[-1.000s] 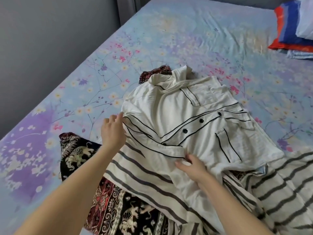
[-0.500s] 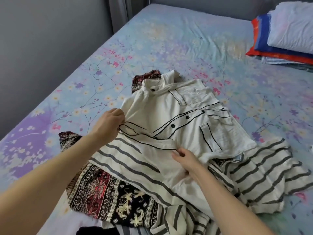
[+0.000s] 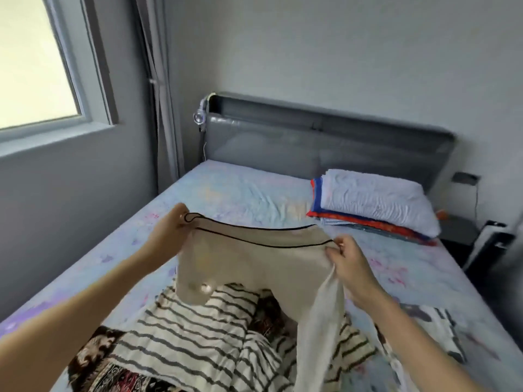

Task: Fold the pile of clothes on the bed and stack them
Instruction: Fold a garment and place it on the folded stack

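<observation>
A cream garment with black piping (image 3: 254,258) hangs in the air above the bed, stretched between both hands. My left hand (image 3: 169,236) grips its left top corner and my right hand (image 3: 348,256) pinches its right top corner, with white cloth trailing down below that hand. Under it lies the pile: a cream cloth with dark stripes (image 3: 198,335), and a dark patterned fabric with elephants (image 3: 99,366) at the lower left. The floral bed sheet (image 3: 249,190) stretches beyond.
A stack of folded cloth (image 3: 373,202), white on top of blue and red, sits at the head of the bed on the right. A grey headboard (image 3: 325,140) and wall stand behind. A window (image 3: 34,60) is on the left, a dark bedside table (image 3: 458,230) on the right.
Both hands have lifted the cream garment off the pile and spread it in the air. The view has tilted up, showing the headboard, wall and window.
</observation>
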The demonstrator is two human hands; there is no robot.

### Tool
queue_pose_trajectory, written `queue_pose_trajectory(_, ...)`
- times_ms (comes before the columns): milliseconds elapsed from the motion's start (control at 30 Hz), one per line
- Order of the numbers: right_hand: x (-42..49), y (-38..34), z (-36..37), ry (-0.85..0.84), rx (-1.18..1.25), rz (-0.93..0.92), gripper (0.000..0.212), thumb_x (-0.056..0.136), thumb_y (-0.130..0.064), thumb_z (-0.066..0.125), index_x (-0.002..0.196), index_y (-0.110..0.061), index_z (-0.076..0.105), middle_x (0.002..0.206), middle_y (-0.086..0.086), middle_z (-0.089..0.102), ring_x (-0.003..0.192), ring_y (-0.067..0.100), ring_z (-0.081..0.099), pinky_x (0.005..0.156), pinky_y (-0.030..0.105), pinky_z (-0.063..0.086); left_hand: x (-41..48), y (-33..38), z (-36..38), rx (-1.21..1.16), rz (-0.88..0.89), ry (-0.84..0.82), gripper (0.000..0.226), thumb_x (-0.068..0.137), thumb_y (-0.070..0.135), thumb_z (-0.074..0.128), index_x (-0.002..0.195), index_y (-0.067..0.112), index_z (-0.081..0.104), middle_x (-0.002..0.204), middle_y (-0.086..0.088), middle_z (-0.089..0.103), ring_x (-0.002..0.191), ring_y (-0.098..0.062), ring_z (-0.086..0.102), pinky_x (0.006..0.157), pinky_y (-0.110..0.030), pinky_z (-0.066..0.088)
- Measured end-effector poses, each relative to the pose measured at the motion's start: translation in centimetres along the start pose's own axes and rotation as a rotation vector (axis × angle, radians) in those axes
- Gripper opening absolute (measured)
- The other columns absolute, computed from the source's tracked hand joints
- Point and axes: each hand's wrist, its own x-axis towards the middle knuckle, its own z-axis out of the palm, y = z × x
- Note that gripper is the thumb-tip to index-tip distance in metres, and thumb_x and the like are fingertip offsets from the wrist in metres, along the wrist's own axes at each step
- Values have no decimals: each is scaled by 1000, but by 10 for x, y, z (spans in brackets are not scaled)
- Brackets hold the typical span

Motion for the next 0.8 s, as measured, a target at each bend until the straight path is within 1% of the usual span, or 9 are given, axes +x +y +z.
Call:
queue_pose_trajectory(100,-13,-75,-63,-3,50,-82,8,95,-2,49,93,-9,53,83,5,56,73,15,53,63,25,41,-14,75,-20,-183,-22,47,17,96,17,52,84,12,40,67,-2,41,57,-16,32,47,-26,28)
queue_pose_trajectory(200,-31,-139,-118,-24,140,-118,12,94,-5,53,85,-11,58,75,6,59,67,18,54,58,27,43,-26,130,-49,-114,89,41,32,90,27,62,70,16,38,61,2,41,57,-15,38,48,-27,30)
queue_pose_trajectory(300,-64,-187,-180,-39,93,-222,6,86,-12,67,89,-8,64,78,2,64,70,14,57,61,21,46,-49,186,-83,-83,193,-159,26,73,32,79,72,16,58,55,11,60,52,0,54,53,-16,46)
queue_pose_trajectory(367,-86,-204,-212,-44,40,-259,11,81,-16,74,89,-11,67,81,0,69,74,12,61,67,23,47,-65,207,-97,-70,206,-312,33,61,25,86,85,16,64,71,6,68,65,-7,62,69,-28,53)
queue_pose_trajectory(433,-104,-212,-231,-37,27,-261,11,79,-16,75,87,-13,70,84,2,71,79,14,64,72,26,50,-78,217,-100,9,234,-367,35,65,7,83,93,12,62,81,-3,67,72,-14,61,71,-32,53)
queue_pose_trajectory(533,-130,-217,-250,51,86,-312,7,80,-13,73,85,-11,70,89,7,70,86,20,63,85,35,50,-102,225,-88,217,375,-237,32,69,-4,67,91,16,56,74,0,61,66,-16,52,58,-19,43)
queue_pose_trajectory(633,-156,-220,-257,102,189,-387,6,83,-10,70,82,-13,65,83,5,64,86,21,58,88,36,47,-129,227,-64,206,386,-45,26,73,-5,58,78,18,48,65,3,53,60,-18,46,50,-22,35)
queue_pose_trajectory(733,-176,-225,-264,90,196,-423,11,88,-11,65,81,-18,59,80,8,57,78,20,52,76,32,46,-145,229,-37,165,287,195,33,76,1,58,60,15,33,56,-2,43,57,-22,38,49,-31,25)
queue_pose_trajectory(800,-184,-226,-271,90,116,-451,13,90,-14,63,80,-21,58,80,11,53,76,21,48,75,36,42,-149,229,-22,80,147,228,39,82,6,58,55,12,31,53,-4,37,56,-25,35,49,-33,21)
